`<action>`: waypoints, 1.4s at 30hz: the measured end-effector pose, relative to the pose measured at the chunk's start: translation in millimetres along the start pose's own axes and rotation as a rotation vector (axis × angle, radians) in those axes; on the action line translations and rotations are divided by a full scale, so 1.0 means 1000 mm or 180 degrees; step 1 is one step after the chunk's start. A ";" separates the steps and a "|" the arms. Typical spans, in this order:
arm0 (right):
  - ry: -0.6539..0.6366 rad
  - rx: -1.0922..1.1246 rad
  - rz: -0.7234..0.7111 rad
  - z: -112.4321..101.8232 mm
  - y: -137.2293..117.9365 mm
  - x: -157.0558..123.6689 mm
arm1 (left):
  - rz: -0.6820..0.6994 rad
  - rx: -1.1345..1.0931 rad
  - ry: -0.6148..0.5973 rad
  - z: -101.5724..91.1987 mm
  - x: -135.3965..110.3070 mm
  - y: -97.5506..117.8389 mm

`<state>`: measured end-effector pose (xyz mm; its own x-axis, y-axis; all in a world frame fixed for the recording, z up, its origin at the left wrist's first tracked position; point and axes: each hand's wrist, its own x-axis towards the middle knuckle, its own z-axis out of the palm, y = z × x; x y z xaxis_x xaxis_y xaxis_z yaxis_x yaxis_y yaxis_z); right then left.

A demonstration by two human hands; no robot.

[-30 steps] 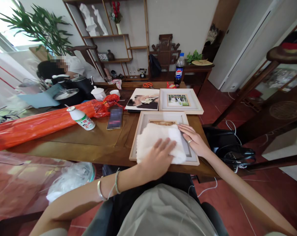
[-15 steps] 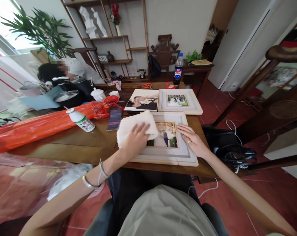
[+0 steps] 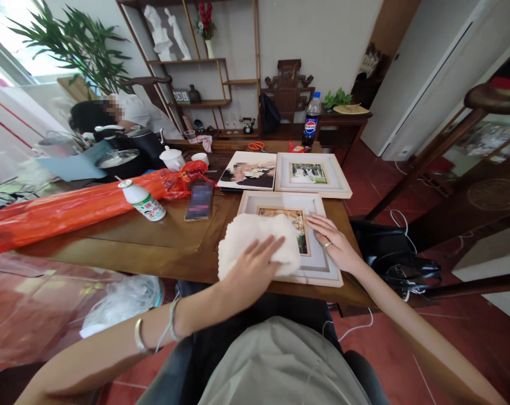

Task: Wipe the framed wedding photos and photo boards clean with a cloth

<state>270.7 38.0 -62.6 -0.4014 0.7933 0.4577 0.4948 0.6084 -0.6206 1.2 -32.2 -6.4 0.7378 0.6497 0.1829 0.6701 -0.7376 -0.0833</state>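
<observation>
Head view, fluffy white cloth, pale frame

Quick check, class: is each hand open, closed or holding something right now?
Left hand: open, laid over the white cloth.
Right hand: open, resting along the right side of the nearest picture frame.

The fluffy white cloth looks matt — the pale rectangular wooden frame smooth, the brown wooden table glossy, the long orange plastic bundle crinkled, shiny.
</observation>
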 end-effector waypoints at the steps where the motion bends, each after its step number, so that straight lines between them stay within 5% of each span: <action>1: 0.0013 0.0012 -0.0042 0.000 0.001 0.000 | -0.0123 0.0107 0.0025 0.001 0.007 -0.013; 8: -0.0003 0.0021 -0.0121 0.001 0.004 -0.001 | -0.0368 0.0875 0.0428 -0.032 0.050 -0.104; 11: -0.0008 0.0005 -0.0065 0.001 0.004 -0.001 | -0.0159 0.0993 0.0220 -0.022 0.055 -0.120; 17: 0.0001 0.0025 0.0016 0.001 0.001 -0.001 | 0.0178 0.1066 0.0320 0.022 0.057 -0.118; 21: 0.0005 0.0033 0.0027 0.001 0.000 0.000 | 0.0429 0.0864 0.0293 0.029 0.061 -0.120; 25: 0.0015 0.0066 0.0073 0.000 -0.002 0.000 | -0.0039 0.0412 0.0133 0.026 0.057 -0.121; 29: -0.0004 0.0095 0.0064 -0.002 -0.003 0.000 | -0.0436 0.0030 0.0095 0.014 0.029 -0.085; 35: -0.0055 0.0035 0.0110 -0.003 -0.006 -0.001 | 0.0124 -0.0185 0.0153 0.010 -0.019 -0.011; 38: -0.0052 0.0008 0.0120 -0.002 -0.006 -0.001 | -0.0234 0.0081 0.0057 0.015 -0.009 -0.024; 42: -0.0035 -0.0003 0.0019 -0.002 -0.003 -0.001 | -0.0433 0.0263 -0.0058 0.021 0.029 -0.087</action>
<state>271.0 35.2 -60.4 -0.4071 0.7966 0.4469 0.4978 0.6037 -0.6227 -34.3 54.5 -14.7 0.6406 0.7464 0.1804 0.7678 -0.6254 -0.1393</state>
